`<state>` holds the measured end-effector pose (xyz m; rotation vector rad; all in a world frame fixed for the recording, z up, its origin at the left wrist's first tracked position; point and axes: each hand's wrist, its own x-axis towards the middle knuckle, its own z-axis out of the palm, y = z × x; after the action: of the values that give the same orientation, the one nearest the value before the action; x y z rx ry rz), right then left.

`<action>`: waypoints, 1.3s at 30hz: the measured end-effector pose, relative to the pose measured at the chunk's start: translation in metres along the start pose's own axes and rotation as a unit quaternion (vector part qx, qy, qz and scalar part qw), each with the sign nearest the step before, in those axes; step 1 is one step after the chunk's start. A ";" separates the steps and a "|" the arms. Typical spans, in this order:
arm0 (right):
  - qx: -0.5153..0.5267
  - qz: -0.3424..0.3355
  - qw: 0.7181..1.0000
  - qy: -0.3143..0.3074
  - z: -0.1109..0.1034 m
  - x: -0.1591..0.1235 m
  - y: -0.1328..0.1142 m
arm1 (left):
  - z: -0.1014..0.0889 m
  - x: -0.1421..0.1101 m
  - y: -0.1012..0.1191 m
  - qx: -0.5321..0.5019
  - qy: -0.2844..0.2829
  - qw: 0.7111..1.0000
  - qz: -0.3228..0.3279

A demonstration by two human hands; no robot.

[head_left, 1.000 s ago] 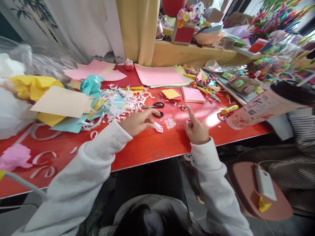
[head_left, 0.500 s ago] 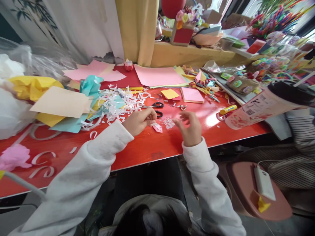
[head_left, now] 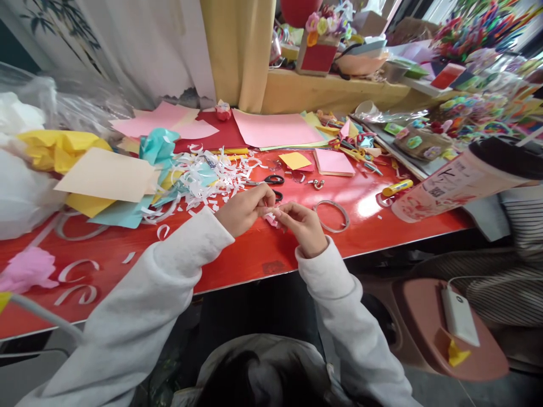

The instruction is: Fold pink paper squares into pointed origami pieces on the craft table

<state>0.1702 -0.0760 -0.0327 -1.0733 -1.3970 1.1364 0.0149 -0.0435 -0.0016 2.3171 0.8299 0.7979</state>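
My left hand [head_left: 246, 209] and my right hand [head_left: 302, 225] meet over the red table [head_left: 254, 254], fingers pinched together on a small pink folded paper piece [head_left: 270, 218]. Just beyond them lie black-handled scissors [head_left: 271, 182]. A clear tape ring [head_left: 332, 215] lies on the table right of my right hand. A heap of white paper shreds [head_left: 207, 176] spreads behind my left hand.
Pink, yellow and teal paper sheets [head_left: 106, 175] cover the table's left and back. A pink pad [head_left: 333, 162], a yellow glue stick [head_left: 396, 187] and a large lidded cup [head_left: 458, 181] lie to the right. Another person in a striped top [head_left: 520, 226] sits at the right; a stool with a power bank [head_left: 460, 316] stands below.
My right hand drew back from pointing near the small metal hook and came left to join my left hand on the pink paper piece. The tape ring now shows.
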 end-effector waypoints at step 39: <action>-0.296 -0.223 0.928 0.018 -0.027 -0.002 0.005 | 0.014 0.008 -0.022 -0.241 -0.045 0.954 -0.172</action>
<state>0.1972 -0.0745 -0.0362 -1.0870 -1.8955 0.3607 0.0216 -0.0276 -0.0227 1.7073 0.8540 0.6466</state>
